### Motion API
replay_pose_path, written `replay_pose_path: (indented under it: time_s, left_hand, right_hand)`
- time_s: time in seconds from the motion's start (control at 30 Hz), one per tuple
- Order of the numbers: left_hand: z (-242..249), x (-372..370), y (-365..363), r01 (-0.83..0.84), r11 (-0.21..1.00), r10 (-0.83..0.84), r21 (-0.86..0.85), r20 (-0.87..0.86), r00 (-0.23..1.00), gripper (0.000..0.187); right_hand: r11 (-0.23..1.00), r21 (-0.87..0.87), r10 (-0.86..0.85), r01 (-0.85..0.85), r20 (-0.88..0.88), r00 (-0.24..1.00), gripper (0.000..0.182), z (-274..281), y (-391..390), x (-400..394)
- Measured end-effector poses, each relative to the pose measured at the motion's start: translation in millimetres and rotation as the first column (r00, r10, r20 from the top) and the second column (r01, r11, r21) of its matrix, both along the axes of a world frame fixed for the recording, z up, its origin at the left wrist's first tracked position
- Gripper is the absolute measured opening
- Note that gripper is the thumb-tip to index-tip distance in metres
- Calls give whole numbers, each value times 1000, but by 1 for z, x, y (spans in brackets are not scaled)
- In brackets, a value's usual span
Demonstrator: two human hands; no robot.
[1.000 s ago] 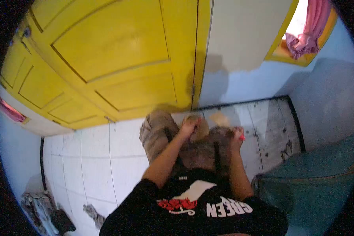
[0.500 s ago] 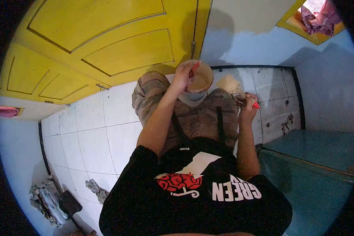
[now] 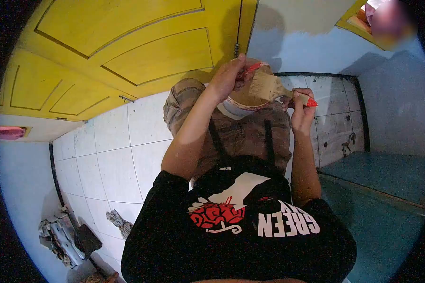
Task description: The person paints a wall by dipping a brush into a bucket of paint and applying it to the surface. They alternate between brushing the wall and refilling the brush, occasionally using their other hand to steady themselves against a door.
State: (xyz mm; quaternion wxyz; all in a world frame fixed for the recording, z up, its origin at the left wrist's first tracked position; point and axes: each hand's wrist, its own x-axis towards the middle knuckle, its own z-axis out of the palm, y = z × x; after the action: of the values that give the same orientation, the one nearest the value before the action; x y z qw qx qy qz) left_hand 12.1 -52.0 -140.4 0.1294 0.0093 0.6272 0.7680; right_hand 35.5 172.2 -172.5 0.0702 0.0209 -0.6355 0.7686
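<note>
One wide, pale-bristled paintbrush with a red-tipped handle (image 3: 270, 88) angles nearly crosswise over one round whitish bucket (image 3: 237, 110), bristles leftward, handle pinched in the right hand's grip (image 3: 303, 109), the left hand's grip (image 3: 225, 81) clasping one slim red object (image 3: 257, 68).

In large white capitals, the word "GREEN" (image 3: 288, 225) was printed across the front of the black shirt (image 3: 238, 257), where it was seen upside down in the head view (its G was set toward the right, its N toward the middle). Just above it in the view, further white letters (image 3: 290, 208) were shown only in part, so no full word could be made out there. Near the shirt's edge over the lap, a short line of tiny pale lettering (image 3: 225, 168) was also seen, too small to be read with certainty.
</note>
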Motion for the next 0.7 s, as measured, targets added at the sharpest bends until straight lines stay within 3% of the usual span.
replay_pose_path:
  time_s: [0.03, 0.17, 0.27, 0.33, 0.4, 0.57, 0.6, 0.67, 0.7]
  left_hand:
    - [9, 3, -1, 4, 997, -5, -77, -1, 1000, 59]
    - [22, 11, -2, 18, 998, -19, -66, -16, 1000, 54]
    - [36, 4, -2, -53, 989, 33, -138, -140, 990, 56]
    - [51, 8, -4, 0, 956, -2, -294, -7, 1000, 56]
    - [54, 4, -5, 33, 942, -34, -334, 4, 999, 55]
    - [46, 5, 6, 92, 840, -79, -534, 48, 996, 52]
    - [40, 6, 5, 41, 793, -185, -608, -177, 967, 49]
    - [33, 4, 1, -27, 746, -298, -666, -370, 880, 46]
    - [50, 4, 3, 142, 766, -268, -627, -111, 957, 45]
  right_hand:
    - [999, 33, 1, 0, -17, 1000, 7, 1, 0, 2]
    - [993, 115, 48, -36, -105, 993, 9, 2, 8, 10]
    - [978, 205, 36, -23, -63, 997, 9, 19, 9, 12]
    - [964, 259, 102, -61, -148, 984, 9, 35, 10, 5]
    - [947, 307, 168, -97, -214, 962, 9, 42, 12, -5]
    - [892, 285, 320, -350, 146, 936, 15, 32, 16, -14]
    - [892, 272, 328, -362, 162, 931, 15, 30, 14, -12]
    - [893, 335, 295, -302, 72, 953, 13, 30, 7, -12]
    - [892, 327, 302, -313, 86, 950, 13, 33, 6, -12]
